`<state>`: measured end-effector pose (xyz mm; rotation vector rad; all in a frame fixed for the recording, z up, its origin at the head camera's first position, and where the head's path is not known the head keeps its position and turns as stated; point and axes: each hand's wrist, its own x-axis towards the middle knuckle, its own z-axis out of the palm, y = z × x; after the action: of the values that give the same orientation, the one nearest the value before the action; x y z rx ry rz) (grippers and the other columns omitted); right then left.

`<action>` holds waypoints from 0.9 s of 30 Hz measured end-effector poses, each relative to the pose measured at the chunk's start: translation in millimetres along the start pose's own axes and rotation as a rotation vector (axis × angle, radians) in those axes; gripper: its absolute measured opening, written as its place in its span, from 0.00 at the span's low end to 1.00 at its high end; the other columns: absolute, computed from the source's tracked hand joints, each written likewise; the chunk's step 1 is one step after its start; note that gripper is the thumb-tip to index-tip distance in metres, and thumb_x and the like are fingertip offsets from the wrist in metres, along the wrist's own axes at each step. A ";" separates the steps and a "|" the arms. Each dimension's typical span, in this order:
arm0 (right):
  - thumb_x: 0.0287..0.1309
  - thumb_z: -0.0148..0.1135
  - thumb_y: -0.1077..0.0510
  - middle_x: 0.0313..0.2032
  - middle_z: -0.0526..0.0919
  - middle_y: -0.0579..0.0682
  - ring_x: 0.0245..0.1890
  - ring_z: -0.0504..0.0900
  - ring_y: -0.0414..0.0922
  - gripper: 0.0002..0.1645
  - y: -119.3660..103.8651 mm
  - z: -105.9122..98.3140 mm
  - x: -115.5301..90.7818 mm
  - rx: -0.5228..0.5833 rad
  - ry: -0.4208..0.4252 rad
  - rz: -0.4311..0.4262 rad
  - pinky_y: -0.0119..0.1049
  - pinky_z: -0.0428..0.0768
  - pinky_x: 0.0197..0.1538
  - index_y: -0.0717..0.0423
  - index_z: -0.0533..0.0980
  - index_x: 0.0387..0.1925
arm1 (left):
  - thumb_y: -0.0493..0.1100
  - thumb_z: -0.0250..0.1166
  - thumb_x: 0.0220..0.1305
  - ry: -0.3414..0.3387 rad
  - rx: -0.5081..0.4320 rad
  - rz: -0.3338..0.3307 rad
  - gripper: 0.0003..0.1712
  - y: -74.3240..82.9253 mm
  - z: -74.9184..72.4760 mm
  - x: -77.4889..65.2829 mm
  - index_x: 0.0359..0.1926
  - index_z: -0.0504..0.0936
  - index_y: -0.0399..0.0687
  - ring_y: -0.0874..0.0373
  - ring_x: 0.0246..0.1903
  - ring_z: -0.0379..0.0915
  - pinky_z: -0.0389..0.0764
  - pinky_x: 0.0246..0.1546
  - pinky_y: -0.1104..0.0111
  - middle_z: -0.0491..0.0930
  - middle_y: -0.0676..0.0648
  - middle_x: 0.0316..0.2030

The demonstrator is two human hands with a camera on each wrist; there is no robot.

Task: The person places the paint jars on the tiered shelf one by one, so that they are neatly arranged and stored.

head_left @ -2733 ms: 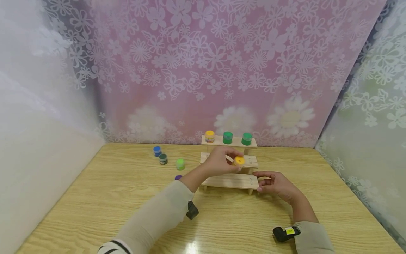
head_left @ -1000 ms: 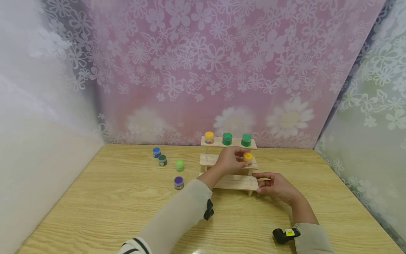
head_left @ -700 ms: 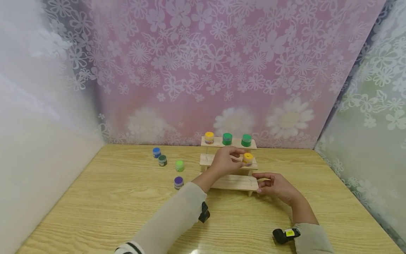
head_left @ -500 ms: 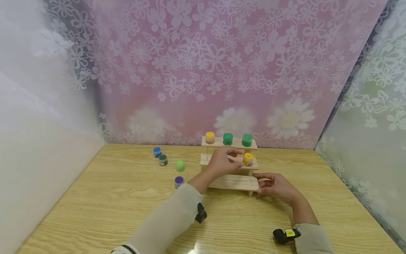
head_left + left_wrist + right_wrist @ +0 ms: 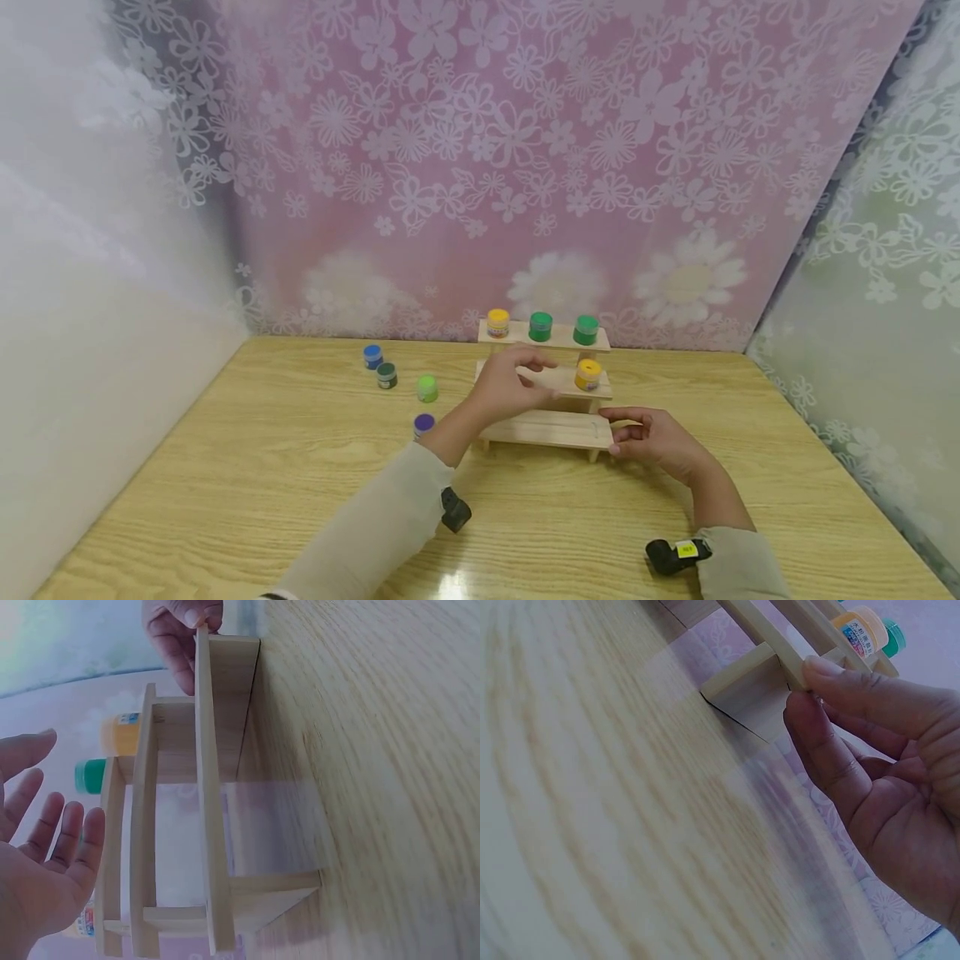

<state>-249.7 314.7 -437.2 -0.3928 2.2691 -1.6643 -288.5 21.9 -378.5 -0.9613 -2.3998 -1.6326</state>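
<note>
A three-tier wooden stand (image 5: pixel 546 430) stands on the table. My right hand (image 5: pixel 658 442) pinches the right end of its lowest shelf between thumb and fingers, as the right wrist view shows up close. On the right of the middle shelf sits a yellow-orange paint jar (image 5: pixel 588 376), upright. My left hand (image 5: pixel 513 385) hovers just left of that jar, fingers spread and holding nothing; it hides part of the middle shelf. Along the top shelf stand another yellow paint jar (image 5: pixel 498 323) and two green paint jars (image 5: pixel 540 327).
Left of the stand, the wooden table (image 5: pixel 300 467) bears a blue jar (image 5: pixel 372 357), a dark green jar (image 5: pixel 386 376), a light green jar (image 5: pixel 427 388) and a purple jar (image 5: pixel 423 424), partly behind the left forearm. A pink floral curtain (image 5: pixel 450 167) hangs behind.
My left hand carried the yellow-orange jar rightward onto the middle shelf, let it go and drew back to the left. My right hand has stayed at the shelf end.
</note>
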 end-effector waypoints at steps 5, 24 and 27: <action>0.56 0.71 0.61 0.44 0.80 0.59 0.40 0.82 0.46 0.41 -0.9 0.5 0.4 -0.002 -0.002 0.000 0.39 0.84 0.43 0.71 0.63 0.67 | 0.42 0.76 0.53 0.024 -0.016 0.011 0.19 2.4 -8.3 -10.5 0.48 0.85 0.48 0.53 0.48 0.75 0.83 0.41 0.68 0.79 0.53 0.49; 0.56 0.70 0.63 0.44 0.80 0.61 0.40 0.82 0.44 0.41 -2.1 0.1 -0.6 0.015 -0.009 -0.008 0.38 0.84 0.43 0.72 0.62 0.67 | 0.40 0.76 0.54 0.034 -0.043 0.055 0.20 3.1 -34.6 -41.0 0.49 0.84 0.41 0.51 0.52 0.73 0.81 0.46 0.53 0.78 0.49 0.51; 0.56 0.70 0.63 0.44 0.80 0.60 0.40 0.82 0.45 0.41 -0.6 -0.4 0.0 0.008 -0.011 -0.013 0.38 0.84 0.43 0.72 0.63 0.67 | 0.40 0.75 0.54 0.022 -0.068 0.043 0.21 -0.2 -40.3 -44.5 0.50 0.84 0.42 0.52 0.53 0.73 0.80 0.48 0.49 0.77 0.47 0.52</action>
<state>-249.8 314.9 -436.5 -0.4154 2.2557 -1.6728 -263.9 -32.9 -379.2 -0.9925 -2.3066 -1.7109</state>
